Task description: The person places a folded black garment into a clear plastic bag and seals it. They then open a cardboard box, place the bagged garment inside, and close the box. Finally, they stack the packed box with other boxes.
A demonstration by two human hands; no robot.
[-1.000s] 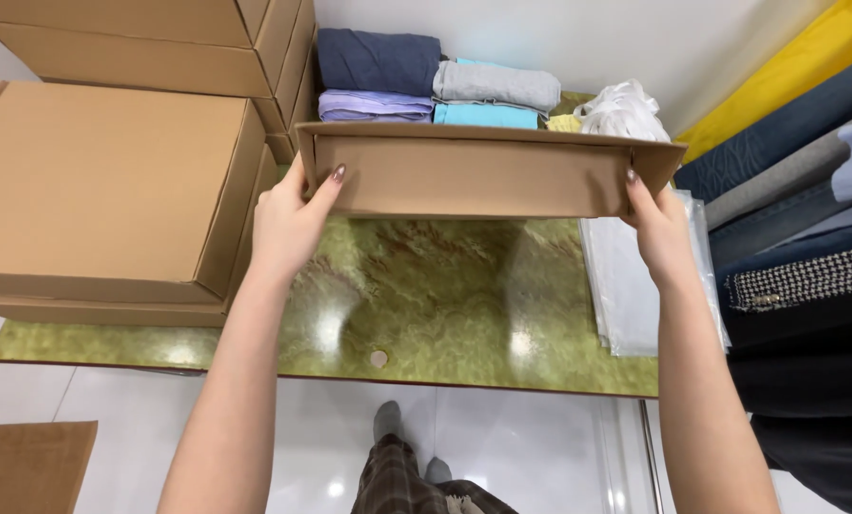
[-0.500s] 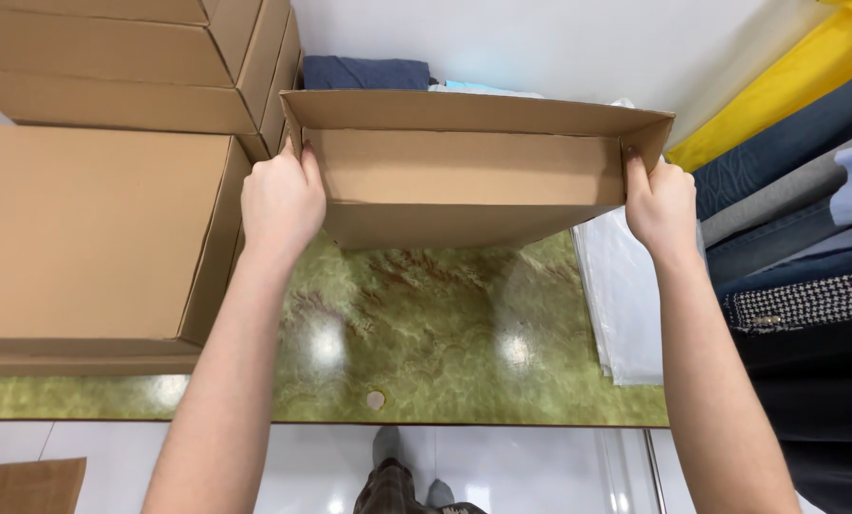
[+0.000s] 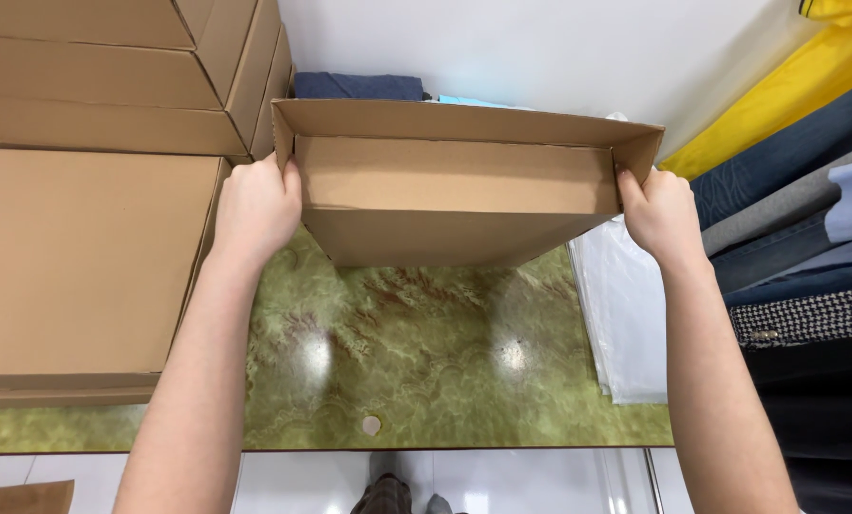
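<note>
I hold a shallow brown cardboard box (image 3: 445, 205) above the far half of a green marbled table (image 3: 407, 352). My left hand (image 3: 255, 209) grips its left end and my right hand (image 3: 659, 214) grips its right end. The box is tipped so that its open side faces me, and its inside looks empty. Behind it, folded clothes (image 3: 359, 86) in dark blue and light blue are mostly hidden.
Stacked cardboard boxes (image 3: 121, 76) fill the back left, and a large closed one (image 3: 74, 266) lies at the left. Clear plastic bags (image 3: 626, 314) lie at the table's right edge. Hanging garments (image 3: 807, 190) line the right side. White floor lies below the near edge.
The box has been tipped further toward me and lifted, so its inside now shows. It covers more of the folded clothes behind it. Both hands kept their grip on the ends.
</note>
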